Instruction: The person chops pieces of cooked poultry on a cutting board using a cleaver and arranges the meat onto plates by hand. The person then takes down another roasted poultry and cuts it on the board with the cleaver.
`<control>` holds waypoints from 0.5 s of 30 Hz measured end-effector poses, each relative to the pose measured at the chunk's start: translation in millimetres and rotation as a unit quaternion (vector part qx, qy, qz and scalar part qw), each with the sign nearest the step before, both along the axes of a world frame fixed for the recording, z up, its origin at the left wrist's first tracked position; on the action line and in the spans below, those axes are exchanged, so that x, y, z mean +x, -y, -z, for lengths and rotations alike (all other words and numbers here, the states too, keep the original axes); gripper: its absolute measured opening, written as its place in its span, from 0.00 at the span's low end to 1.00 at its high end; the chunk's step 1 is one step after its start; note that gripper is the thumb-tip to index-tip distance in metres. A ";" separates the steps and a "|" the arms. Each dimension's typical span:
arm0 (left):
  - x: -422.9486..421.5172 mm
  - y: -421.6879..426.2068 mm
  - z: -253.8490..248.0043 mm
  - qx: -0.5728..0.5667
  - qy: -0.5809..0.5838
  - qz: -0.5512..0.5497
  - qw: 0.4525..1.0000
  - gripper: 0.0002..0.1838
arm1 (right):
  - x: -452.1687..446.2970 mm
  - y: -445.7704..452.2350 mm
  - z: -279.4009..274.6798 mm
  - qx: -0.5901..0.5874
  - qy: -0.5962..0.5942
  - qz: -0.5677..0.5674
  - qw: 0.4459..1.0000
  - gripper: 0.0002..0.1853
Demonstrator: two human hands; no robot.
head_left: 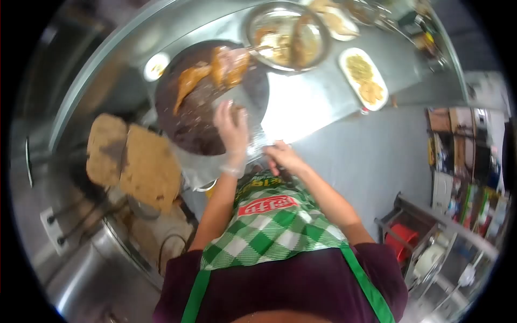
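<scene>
My left hand (232, 132), in a clear plastic glove, is over the near right part of a round dark chopping board (186, 126). Its fingers are curled, and a small brownish bit shows among them, too blurred to name. Just beyond the fingertips is a grey, blurred cleaver blade (243, 98). Close to my apron, my bare right hand (284, 158) is closed around the cleaver's dark handle (285, 174). Pieces of glazed roast poultry (191, 83) lie on the far part of the board, a larger cut piece (229, 67) among them.
A steel bowl (249, 32) with brown pieces and liquid stands beyond the board. On the steel counter (301, 102) sits an oval white plate (344, 59) of food. A small white dish (148, 70) is at left. Stained wooden boards (148, 167) lean lower left.
</scene>
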State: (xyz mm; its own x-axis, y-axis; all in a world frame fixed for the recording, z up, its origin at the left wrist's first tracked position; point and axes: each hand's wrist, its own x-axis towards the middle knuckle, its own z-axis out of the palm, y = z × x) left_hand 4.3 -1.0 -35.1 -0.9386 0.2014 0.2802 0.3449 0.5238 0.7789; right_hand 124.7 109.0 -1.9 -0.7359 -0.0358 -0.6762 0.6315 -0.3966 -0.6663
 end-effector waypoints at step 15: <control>81.1 -332.5 -26.0 0.124 -0.034 0.243 0.961 0.17 | 114.8 -234.0 -48.1 0.088 0.007 0.263 0.961 0.08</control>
State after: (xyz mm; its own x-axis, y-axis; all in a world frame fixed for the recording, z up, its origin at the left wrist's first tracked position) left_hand 85.3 331.5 -9.1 -0.7287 0.5299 0.4338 0.5563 0.0886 0.8263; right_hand 239.5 343.0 46.1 -0.6114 0.4552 -0.6472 0.3838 -0.5447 -0.7457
